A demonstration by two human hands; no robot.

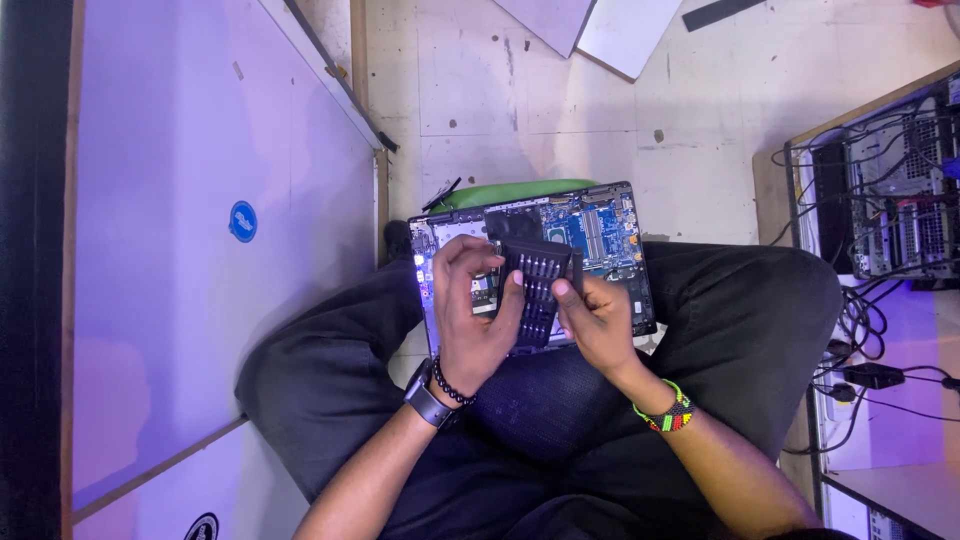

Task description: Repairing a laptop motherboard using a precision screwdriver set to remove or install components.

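In the head view, you sit cross-legged on the floor (520, 90), and an opened laptop (610, 225) with its circuit board bare rests across your lap at the middle of the frame. Both of your hands meet just above it. Your left hand (472, 315) is curled around the left edge of a black screwdriver bit case (538, 290), thumb and fingers closed on it. Your right hand (600, 325) grips the right edge of the same case, with the thumb pressed on its face. The case stands tilted, its rows of bits facing you, and it covers the lower middle of the laptop.

A dark watch (427, 402) and a bead bracelet sit on your left wrist; a coloured bead band (672, 412) circles the right wrist. A green object (510, 192) lies just beyond the laptop's far edge. A large pale panel (200, 250) fills the left of the frame, and a rack of cabled computer hardware (895, 190) stands at the right edge.
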